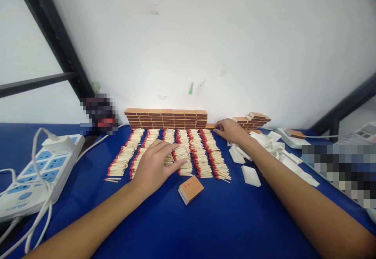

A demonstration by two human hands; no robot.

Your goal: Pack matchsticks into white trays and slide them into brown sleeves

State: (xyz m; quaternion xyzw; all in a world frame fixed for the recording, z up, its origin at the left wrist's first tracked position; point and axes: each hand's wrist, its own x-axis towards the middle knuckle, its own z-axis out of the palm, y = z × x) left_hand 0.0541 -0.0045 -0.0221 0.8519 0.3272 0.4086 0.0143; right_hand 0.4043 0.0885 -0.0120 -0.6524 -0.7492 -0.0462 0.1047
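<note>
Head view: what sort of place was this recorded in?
Probably an indoor workstation for small handwork. Rows of loose matches, stacked matchboxes along the wall and a power strip at the left suggest it.

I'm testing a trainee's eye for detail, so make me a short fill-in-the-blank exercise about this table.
1. The ____ hand holds a tray filled with matches.
2. The loose matches on the table lie in rows numbering ____.
3. Their heads are coloured ____.
4. The colour of the table surface is ____.

Missing words: left; six; red; blue.
</note>
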